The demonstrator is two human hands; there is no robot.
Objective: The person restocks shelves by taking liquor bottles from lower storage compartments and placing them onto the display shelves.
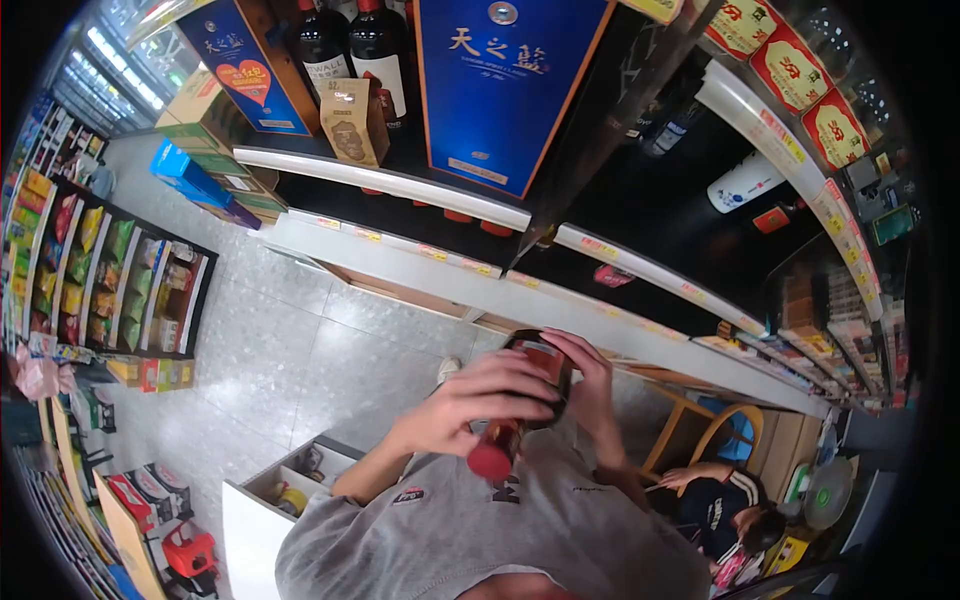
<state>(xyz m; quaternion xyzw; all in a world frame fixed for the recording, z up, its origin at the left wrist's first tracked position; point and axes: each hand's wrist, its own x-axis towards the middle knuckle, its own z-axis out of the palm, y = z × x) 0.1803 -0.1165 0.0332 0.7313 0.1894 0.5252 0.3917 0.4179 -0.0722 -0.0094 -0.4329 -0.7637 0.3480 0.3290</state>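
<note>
A dark wine bottle (pixel 541 357) with a reddish label is held in front of my chest, its red-capped neck tilted toward me. My left hand (pixel 480 402) lies across the bottle's shoulder, with the fingers wrapped over the glass. At the other side, my right hand (pixel 584 375) curls around the body near the base. Part of the label is hidden by my fingers. Ahead on the shelf, two dark wine bottles (pixel 378 70) stand between tall blue liquor boxes (pixel 508 90), with a small tan box (pixel 354 122) in front of them.
Shelves with price-tagged edges (pixel 385 182) run across the front and right. A snack rack (pixel 105 270) stands at left on the grey tiled floor (pixel 265 340). An open white drawer (pixel 262 500) is beside me. A seated person (pixel 725 505) is at right near a wooden chair (pixel 672 432).
</note>
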